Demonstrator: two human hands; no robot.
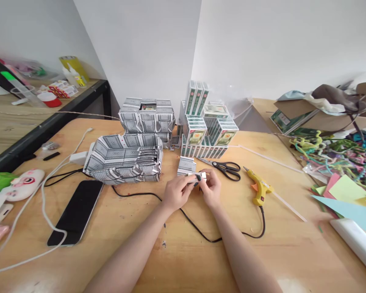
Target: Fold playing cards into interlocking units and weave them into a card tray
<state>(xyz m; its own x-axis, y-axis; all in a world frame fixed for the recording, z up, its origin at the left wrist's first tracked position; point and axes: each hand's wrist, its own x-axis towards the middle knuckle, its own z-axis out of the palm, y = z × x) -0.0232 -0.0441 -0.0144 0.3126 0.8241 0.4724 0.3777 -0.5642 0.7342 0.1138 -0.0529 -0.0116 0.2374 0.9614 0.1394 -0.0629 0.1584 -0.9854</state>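
Both hands meet near the middle of the wooden table. My left hand (177, 193) is closed on a small folded playing card (203, 175), and the closed fingers of my right hand (211, 188) hold its other end. Just beyond them lies a small piece of folded cards (186, 165). An open basket built of grey-patterned cards (122, 156) stands to the left, with loose cards inside. Behind it is a second card structure (148, 118). Black scissors (228, 169) and a yellow glue gun (259, 187) lie to the right.
Card boxes (197, 132) are stacked at the back. A black phone (77, 211) and white cable lie left. The glue gun's black cord (198, 234) crosses the table before the hands. Coloured paper (347, 203) and pipe cleaners (332, 154) fill the right side.
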